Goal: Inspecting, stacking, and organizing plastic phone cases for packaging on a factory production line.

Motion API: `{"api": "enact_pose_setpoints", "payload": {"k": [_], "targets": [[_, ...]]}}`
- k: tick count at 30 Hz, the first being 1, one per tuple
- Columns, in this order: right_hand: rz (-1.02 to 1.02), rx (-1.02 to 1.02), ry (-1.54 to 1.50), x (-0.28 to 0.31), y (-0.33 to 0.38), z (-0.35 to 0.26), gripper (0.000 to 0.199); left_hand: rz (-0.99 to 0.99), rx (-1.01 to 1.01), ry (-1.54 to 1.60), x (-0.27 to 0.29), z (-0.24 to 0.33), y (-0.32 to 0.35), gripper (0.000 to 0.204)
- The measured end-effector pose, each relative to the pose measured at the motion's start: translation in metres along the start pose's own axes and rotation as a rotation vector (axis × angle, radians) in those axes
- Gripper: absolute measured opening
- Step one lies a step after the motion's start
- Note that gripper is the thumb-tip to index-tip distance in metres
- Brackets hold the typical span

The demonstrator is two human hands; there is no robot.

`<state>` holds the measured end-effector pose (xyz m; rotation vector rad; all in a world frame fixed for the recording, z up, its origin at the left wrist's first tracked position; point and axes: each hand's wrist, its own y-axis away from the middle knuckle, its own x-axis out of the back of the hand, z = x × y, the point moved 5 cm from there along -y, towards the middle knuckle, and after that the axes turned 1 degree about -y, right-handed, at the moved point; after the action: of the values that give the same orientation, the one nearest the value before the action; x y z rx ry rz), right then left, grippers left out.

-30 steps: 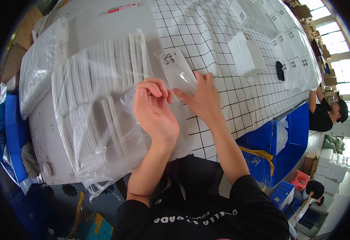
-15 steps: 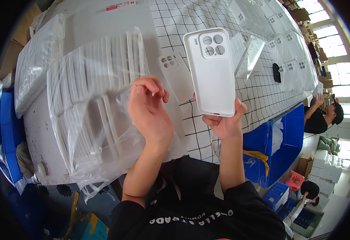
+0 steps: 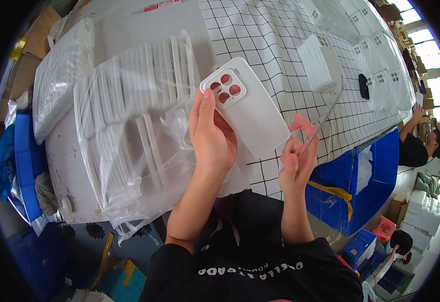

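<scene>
My left hand (image 3: 212, 136) grips a white phone case (image 3: 257, 108) by its camera end. The thumb lies beside the camera cutout, and reddish fingers show through the round holes. The case is tilted, its outer back up. At its lower right corner is my right hand (image 3: 299, 158), fingers curled around a thin grey strip (image 3: 325, 116) that points up and away; its kind I cannot make out. Beneath the held case, a second white case (image 3: 214, 67) is mostly hidden. Left of my hands stands a row of white cases in a clear plastic bag (image 3: 134, 75).
A stack of white cases (image 3: 320, 63) stands on the checked cloth (image 3: 260, 30), with more bagged cases (image 3: 381, 65) and a small black object (image 3: 364, 86) beyond. Another bagged bundle (image 3: 61, 80) lies far left. A blue bin (image 3: 330, 201) sits at right; a person (image 3: 421, 143) is farther off.
The white phone case has turned over and gone from my right hand to my left. My right hand now holds a thin grey strip. The view has shifted slightly.
</scene>
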<state>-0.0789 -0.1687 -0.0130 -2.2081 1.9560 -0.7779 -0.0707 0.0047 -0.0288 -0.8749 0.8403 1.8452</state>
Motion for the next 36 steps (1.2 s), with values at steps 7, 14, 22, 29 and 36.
{"api": "enact_pose_setpoints", "payload": {"k": [7, 14, 22, 29, 36], "targets": [[0.028, -0.046, 0.048, 0.011, 0.007, -0.005, 0.041, 0.017, -0.231, -0.231, -0.007, 0.013, 0.002, 0.033], [-0.032, -0.133, -0.479, 0.009, 0.011, -0.006, 0.039, -0.243, -0.033, 0.131, 0.003, 0.004, -0.008, 0.037], [-0.024, -0.245, -0.665, 0.006, 0.013, -0.013, 0.035, -0.712, 0.385, 0.704, -0.008, -0.002, 0.000, 0.035], [-0.010, -0.015, -0.145, 0.018, 0.012, -0.020, 0.035, -0.034, -0.317, -0.488, -0.002, 0.020, -0.003, 0.031], [-0.039, 0.115, 0.278, 0.001, 0.011, -0.032, 0.046, -0.108, -0.444, -0.522, -0.012, 0.018, 0.003, 0.028]]}}
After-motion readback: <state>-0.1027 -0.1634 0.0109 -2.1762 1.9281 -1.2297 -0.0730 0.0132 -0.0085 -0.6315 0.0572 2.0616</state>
